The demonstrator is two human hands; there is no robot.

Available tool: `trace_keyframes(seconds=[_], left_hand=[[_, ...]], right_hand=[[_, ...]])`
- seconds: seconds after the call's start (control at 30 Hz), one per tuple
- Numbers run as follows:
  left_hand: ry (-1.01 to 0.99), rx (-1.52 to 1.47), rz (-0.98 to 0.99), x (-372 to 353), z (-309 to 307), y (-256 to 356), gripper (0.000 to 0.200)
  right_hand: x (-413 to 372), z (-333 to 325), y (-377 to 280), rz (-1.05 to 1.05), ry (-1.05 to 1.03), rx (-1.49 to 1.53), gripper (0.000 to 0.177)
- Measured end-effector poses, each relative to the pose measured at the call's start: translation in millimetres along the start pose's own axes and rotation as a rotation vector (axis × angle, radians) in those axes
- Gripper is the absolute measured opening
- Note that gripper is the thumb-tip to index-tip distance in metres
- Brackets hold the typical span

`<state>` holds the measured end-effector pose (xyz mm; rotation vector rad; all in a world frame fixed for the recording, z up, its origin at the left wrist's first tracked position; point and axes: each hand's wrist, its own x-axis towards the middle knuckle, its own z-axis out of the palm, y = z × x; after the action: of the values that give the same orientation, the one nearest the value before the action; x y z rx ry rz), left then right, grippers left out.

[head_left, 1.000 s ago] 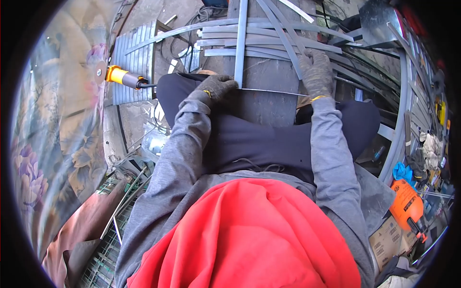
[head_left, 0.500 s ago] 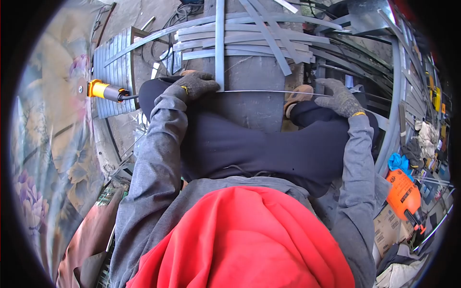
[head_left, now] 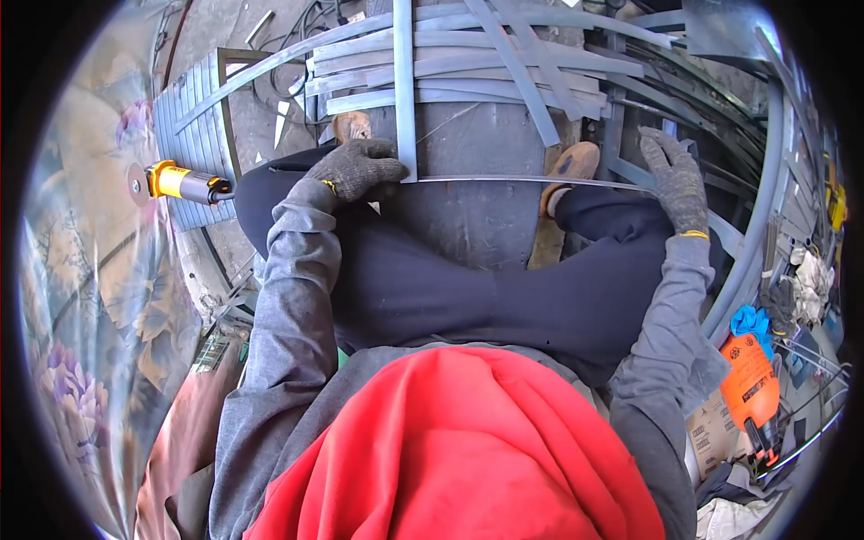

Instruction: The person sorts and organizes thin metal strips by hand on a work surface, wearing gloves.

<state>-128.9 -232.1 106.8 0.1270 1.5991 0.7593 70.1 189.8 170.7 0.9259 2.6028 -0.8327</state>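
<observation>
My left hand [head_left: 360,169], in a dark knit glove, has its fingers closed at the lower end of an upright flat metal strip [head_left: 405,90]. A thin metal strip [head_left: 504,178], seen nearly edge-on, runs from there across the gap between my knees. At its far end is my right hand [head_left: 677,184], also gloved, its fingers stretched out and pointing away from me. The thin strip meets that hand by the thumb side; whether it rests on the palm is hidden. Several flat metal strips [head_left: 459,58] lie crosswise just beyond my hands.
A yellow and black angle grinder [head_left: 184,183] lies on a ribbed metal panel [head_left: 193,135] at the left, beside a flowered sheet [head_left: 99,261]. On the right are an orange tool-like object [head_left: 749,382], a blue cloth [head_left: 751,324] and more metal pieces. My shoe [head_left: 576,162] is near the thin strip.
My right hand has moved right along the thin strip and its fingers have straightened. My left hand stays at the strip's end. The whole view has shifted slightly.
</observation>
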Motion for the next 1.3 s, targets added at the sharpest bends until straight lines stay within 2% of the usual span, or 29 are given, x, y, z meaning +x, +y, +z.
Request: trace_keyframes(seconds=[0.07, 0.17, 0.2, 0.27, 0.33, 0.4, 0.43, 0.47, 0.53, 0.57, 0.67, 0.7, 0.73, 0.8, 0.83, 0.9, 0.93, 1.0, 1.07, 1.1, 1.23, 1.3], left_hand=[[-0.023, -0.072, -0.015, 1, 0, -3, 0.025], [-0.029, 0.019, -0.044, -1, 0, 7, 0.026], [-0.041, 0.043, -0.037, -1, -3, 8, 0.027], [-0.06, 0.065, -0.029, 2, -8, 6, 0.028], [-0.038, 0.22, 0.059, 1, -5, 6, 0.028], [-0.047, 0.166, -0.003, 0, -3, 1, 0.027], [-0.031, 0.204, 0.039, -1, -3, 2, 0.028], [-0.013, 0.242, 0.085, 0, -4, 3, 0.028], [-0.021, 0.192, 0.073, 2, -4, -2, 0.029], [-0.033, 0.136, 0.065, 2, -3, -4, 0.03], [-0.015, 0.163, -0.009, -2, -2, 4, 0.032], [0.017, 0.182, 0.051, -2, 0, -1, 0.033], [0.026, 0.19, 0.062, -1, 0, -5, 0.033], [0.052, 0.233, 0.042, 1, 1, -8, 0.034], [0.033, 0.161, 0.051, 0, 1, -9, 0.034], [0.037, 0.161, 0.028, -3, 2, -5, 0.033], [0.035, 0.155, -0.007, -5, 4, -2, 0.033], [0.048, 0.084, 0.054, -4, 7, -7, 0.03], [0.056, 0.067, 0.106, -4, 7, -10, 0.029], [0.017, 0.098, 0.05, -4, 3, -10, 0.033], [0.017, 0.101, 0.077, -2, 2, -14, 0.033], [0.045, 0.233, 0.182, 0, 1, -16, 0.032]], right_hand=[[-1, 2, -3, -0.022, -0.07, 0.009, 0.037], [1, 17, -20, 0.087, -0.364, 0.076, 0.039], [3, 19, -25, 0.083, -0.38, 0.082, 0.039], [4, 20, -39, -0.057, -0.554, -0.087, 0.039], [0, 23, -47, -0.071, -0.571, -0.057, 0.039], [-3, 26, -46, -0.144, -0.651, 0.137, 0.037], [-8, 30, -43, -0.238, -0.613, 0.061, 0.037], [-13, 32, -40, -0.238, -0.61, 0.069, 0.037], [-23, 37, -38, -0.295, -0.465, -0.009, 0.036], [-24, 36, -40, -0.215, -0.489, 0.041, 0.036], [-27, 38, -28, -0.148, -0.47, 0.203, 0.035], [-28, 38, -25, -0.187, -0.431, 0.109, 0.034], [-29, 39, -20, -0.195, -0.417, 0.11, 0.034], [-32, 42, -10, -0.296, -0.368, -0.099, 0.034], [-30, 42, -9, -0.303, -0.351, -0.102, 0.034], [-28, 43, -12, -0.171, -0.455, 0.047, 0.03], [-30, 43, -15, -0.176, -0.446, 0.045, 0.03], [-33, 43, -21, -0.134, -0.411, 0.053, 0.027], [-31, 49, -13, -0.151, -0.395, 0.066, 0.025], [-31, 50, -13, -0.163, -0.389, 0.079, 0.023], [-36, 48, -15, -0.167, -0.385, 0.027, 0.023], [-37, 50, -14, -0.163, -0.38, 0.014, 0.023]])
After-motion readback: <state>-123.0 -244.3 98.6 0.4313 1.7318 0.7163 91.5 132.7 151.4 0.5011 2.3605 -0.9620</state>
